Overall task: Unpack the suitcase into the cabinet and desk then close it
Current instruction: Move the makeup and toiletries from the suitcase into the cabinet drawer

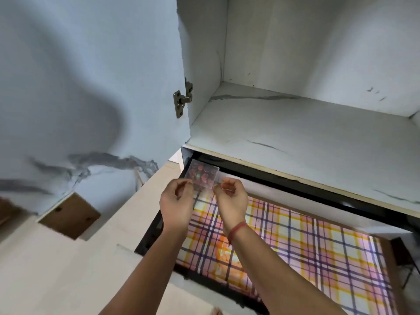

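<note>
clear box (203,176) between both hands | left hand (176,197) pinches its left edge | right hand (232,196) pinches right edge | over plaid-lined drawer (318,246)

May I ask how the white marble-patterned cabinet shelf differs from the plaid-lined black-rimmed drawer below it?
The white marble-patterned cabinet shelf is pale with grey veins; the plaid-lined black-rimmed drawer shows pink, yellow and dark stripes. The shelf sits higher and further back; the drawer sits lower and further forward. Both are flat, rectangular surfaces.
</note>
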